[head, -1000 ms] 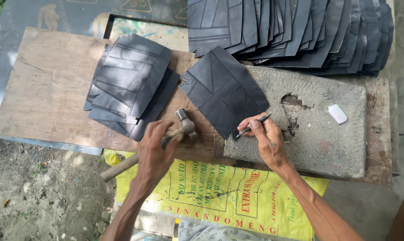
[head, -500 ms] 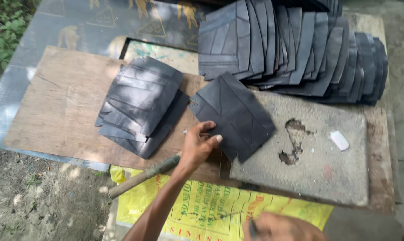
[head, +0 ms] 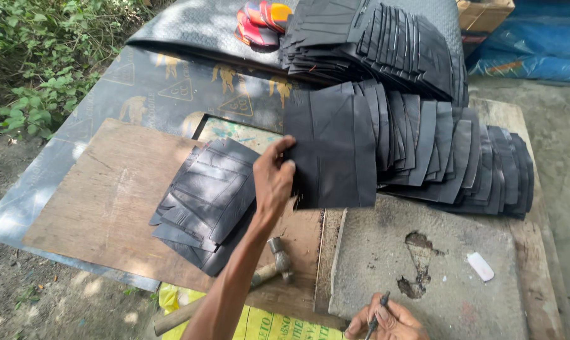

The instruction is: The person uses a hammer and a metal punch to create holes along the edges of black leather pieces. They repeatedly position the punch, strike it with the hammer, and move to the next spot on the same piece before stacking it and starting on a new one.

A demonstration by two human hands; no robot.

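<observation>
At the near edge, the right hand (head: 386, 322) is closed around a thin dark metal punch (head: 377, 316) and rests on the grey stone slab (head: 461, 277). A wooden-handled hammer (head: 260, 277) lies free on the brown plywood board (head: 102, 208), beside a low pile of black rubber squares (head: 203, 201). Further, the left hand (head: 273, 179) pinches the left edge of one flat black rubber square sheet (head: 335, 151), held in the air over the long row of overlapping black sheets (head: 449, 151). This sheet looks light and flexible, a little floppy, not fragile; an edge is the good place to grip it. Beyond are more stacked sheets (head: 373, 44).
</observation>
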